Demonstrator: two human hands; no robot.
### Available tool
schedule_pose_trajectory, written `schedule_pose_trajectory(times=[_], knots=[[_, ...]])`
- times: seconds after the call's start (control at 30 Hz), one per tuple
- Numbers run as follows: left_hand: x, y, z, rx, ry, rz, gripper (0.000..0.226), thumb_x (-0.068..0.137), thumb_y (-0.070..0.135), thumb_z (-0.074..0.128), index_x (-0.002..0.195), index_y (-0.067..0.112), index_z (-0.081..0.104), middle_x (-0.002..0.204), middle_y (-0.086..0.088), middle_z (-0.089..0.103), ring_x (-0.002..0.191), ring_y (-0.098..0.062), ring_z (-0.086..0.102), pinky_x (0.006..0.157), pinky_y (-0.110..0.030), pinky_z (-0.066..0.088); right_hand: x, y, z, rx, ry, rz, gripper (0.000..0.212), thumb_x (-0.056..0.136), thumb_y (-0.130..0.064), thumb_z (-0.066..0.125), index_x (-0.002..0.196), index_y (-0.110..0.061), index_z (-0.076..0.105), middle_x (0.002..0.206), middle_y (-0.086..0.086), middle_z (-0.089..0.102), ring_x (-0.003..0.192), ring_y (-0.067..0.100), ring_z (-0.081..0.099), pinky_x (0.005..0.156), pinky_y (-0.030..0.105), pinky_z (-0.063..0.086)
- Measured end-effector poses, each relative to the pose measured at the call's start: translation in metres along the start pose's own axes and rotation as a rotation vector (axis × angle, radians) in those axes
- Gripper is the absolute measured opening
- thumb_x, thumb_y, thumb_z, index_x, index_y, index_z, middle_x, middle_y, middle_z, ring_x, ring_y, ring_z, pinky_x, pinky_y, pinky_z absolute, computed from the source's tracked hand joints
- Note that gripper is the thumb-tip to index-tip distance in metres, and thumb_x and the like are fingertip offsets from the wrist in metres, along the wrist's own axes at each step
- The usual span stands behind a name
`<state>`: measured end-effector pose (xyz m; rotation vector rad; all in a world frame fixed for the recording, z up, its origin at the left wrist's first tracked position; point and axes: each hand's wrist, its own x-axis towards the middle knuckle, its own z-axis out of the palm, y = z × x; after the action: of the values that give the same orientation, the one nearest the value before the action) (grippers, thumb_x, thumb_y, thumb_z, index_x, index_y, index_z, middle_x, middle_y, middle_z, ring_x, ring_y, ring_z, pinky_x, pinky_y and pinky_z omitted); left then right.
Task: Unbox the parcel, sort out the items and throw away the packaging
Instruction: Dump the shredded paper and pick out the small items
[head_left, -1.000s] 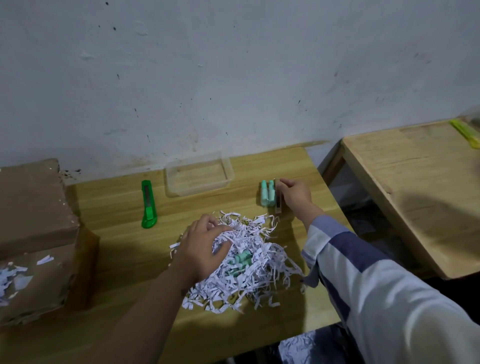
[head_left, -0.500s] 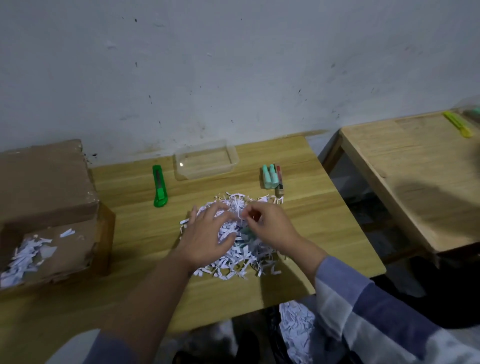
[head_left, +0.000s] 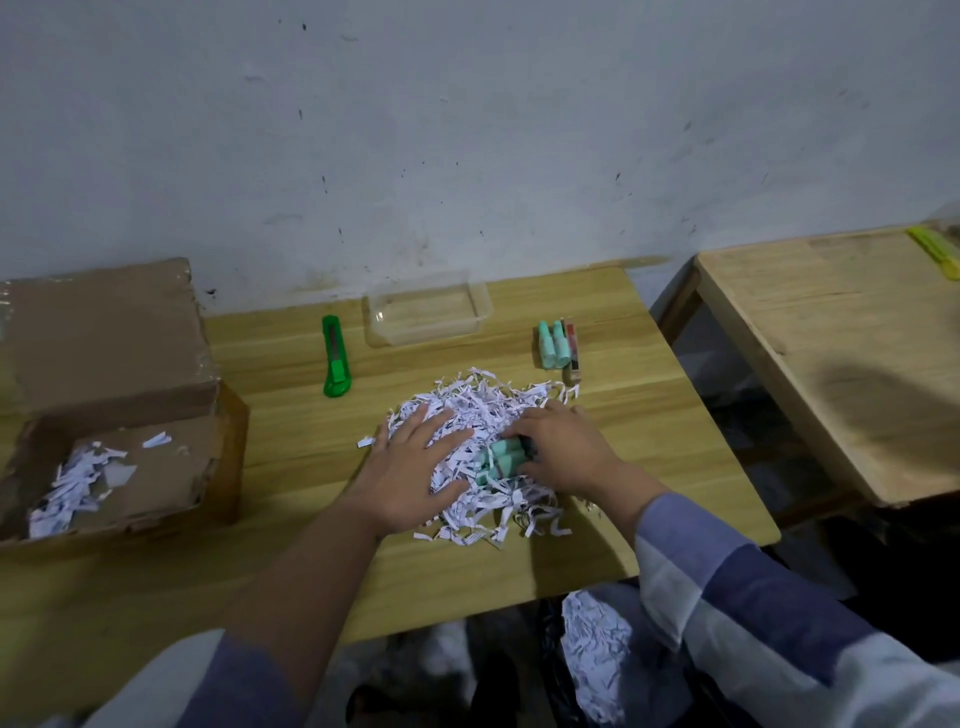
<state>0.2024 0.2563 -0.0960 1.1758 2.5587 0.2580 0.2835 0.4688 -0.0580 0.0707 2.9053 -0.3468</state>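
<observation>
**Fingers close on two mint tubes in the shredded paper**

Fingers of the left hand (head_left: 410, 462) lie straight and spread, pressing flat on the left part of the shredded paper (head_left: 478, 415), and they hold nothing. This paper is very light and loose; I judge it will scatter and stick to a sleeve, so it is better gathered in full handfuls than pinched.

In the middle of the pile lie two mint tubes (head_left: 498, 457), side by side and touching each other. Their long axis goes diagonally: the narrow ends point to the near left, the other ends go to the far right, under the right hand (head_left: 566, 452). The fingers of this hand are curled around the far-right ends of the tubes, with a dark piece next to them that I cannot identify. The tubes look like smooth hard plastic, small and light, probably a little slippery. A grip across the middle of both bodies together seems safer than one at the tips.

On the counter (head_left: 649, 467), further back and right of the pile, three sorted items (head_left: 558, 345) lie parallel, their long axes running near to far. It seems the held tubes belong beside them, turned to this same direction.
</observation>
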Motion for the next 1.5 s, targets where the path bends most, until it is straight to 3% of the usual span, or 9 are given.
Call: schedule_pose_trajectory(times=[0.23,0.33,0.43,0.67,0.8,0.9,0.97,1.17,1.5], knots=[[0.003,-0.002,0.0,0.003,-0.002,-0.008,0.076,0.073,0.073,0.017,0.144,0.049,0.017,0.16,0.013,0.004,0.147,-0.013,-0.007,0.116,-0.055,0.001,-0.009,0.015,-0.016,0.157,0.097,0.055,0.043,0.074,-0.031,0.074,0.115,-0.035,0.06,0.105,-0.01,0.065,0.102,0.014,0.051,0.084,0.031,0.032],[0.004,-0.001,0.001,-0.001,0.003,-0.024,0.078,0.071,0.072,0.017,0.144,0.047,0.021,0.16,0.012,0.007,0.147,-0.015,-0.005,0.117,-0.056,0.004,-0.014,0.021,-0.02,0.529,0.133,0.145,0.037,0.072,-0.019,0.078,0.103,-0.031,0.063,0.092,-0.014,0.062,0.092,0.009,0.057,0.082,0.029,0.045],[0.005,0.003,0.0,-0.022,0.03,-0.037,0.076,0.072,0.075,0.019,0.142,0.048,0.026,0.159,0.012,0.012,0.147,-0.016,-0.002,0.116,-0.058,0.0,-0.015,0.021,-0.023,0.892,0.189,0.234,0.036,0.073,-0.01,0.078,0.101,-0.026,0.061,0.095,-0.006,0.064,0.092,0.013,0.061,0.077,0.026,0.054],[0.017,0.034,-0.029,-0.184,0.282,-0.106,0.087,0.066,0.089,0.031,0.136,0.039,0.033,0.151,0.011,0.028,0.145,-0.017,0.009,0.115,-0.053,-0.011,-0.004,-0.002,-0.034,1.241,0.164,0.318,0.038,0.08,-0.017,0.073,0.114,-0.008,0.058,0.102,0.009,0.068,0.084,0.014,0.064,0.063,0.016,0.048],[0.03,0.056,-0.04,-0.343,0.269,-0.135,0.077,0.074,0.074,0.052,0.135,0.03,0.038,0.136,0.011,0.051,0.134,-0.01,0.037,0.116,-0.05,-0.008,0.001,-0.011,-0.036,1.344,0.134,0.343,0.037,0.082,-0.02,0.071,0.114,-0.009,0.06,0.105,0.008,0.07,0.09,0.017,0.066,0.069,0.023,0.047],[0.036,0.059,-0.04,-0.362,0.353,-0.159,0.02,0.09,0.037,0.058,0.109,0.032,0.059,0.104,0.013,0.068,0.109,-0.011,0.059,0.117,-0.046,0.001,0.002,-0.011,-0.037,1.361,0.172,0.336,0.032,0.08,-0.018,0.072,0.11,-0.009,0.064,0.097,0.002,0.069,0.087,0.014,0.064,0.069,0.019,0.048],[0.037,0.053,-0.035,-0.265,0.394,-0.119,0.011,0.092,0.031,0.057,0.099,0.033,0.066,0.104,0.014,0.069,0.11,-0.012,0.056,0.116,-0.044,0.006,0.0,-0.005,-0.038,1.363,0.221,0.386,0.029,0.079,-0.015,0.073,0.105,-0.01,0.064,0.093,0.002,0.068,0.084,0.016,0.064,0.067,0.02,0.05],[0.033,0.039,-0.016,-0.052,0.181,-0.108,0.049,0.092,0.057,0.039,0.138,0.04,0.038,0.153,0.009,0.029,0.146,-0.017,0.014,0.117,-0.05,0.003,0.001,0.031,-0.034,1.123,0.472,0.741,0.028,0.076,-0.026,0.077,0.092,-0.012,0.059,0.084,0.0,0.064,0.066,0.012,0.061,0.055,0.025,0.051],[0.032,0.029,0.007,0.046,0.074,-0.113,0.072,0.08,0.073,0.013,0.145,0.043,0.021,0.159,0.01,0.013,0.147,-0.017,0.007,0.118,-0.048,-0.001,0.032,0.08,-0.016,0.772,0.475,0.971,0.033,0.078,-0.038,0.072,0.088,-0.014,0.052,0.085,0.004,0.058,0.075,0.022,0.053,0.062,0.03,0.04]])
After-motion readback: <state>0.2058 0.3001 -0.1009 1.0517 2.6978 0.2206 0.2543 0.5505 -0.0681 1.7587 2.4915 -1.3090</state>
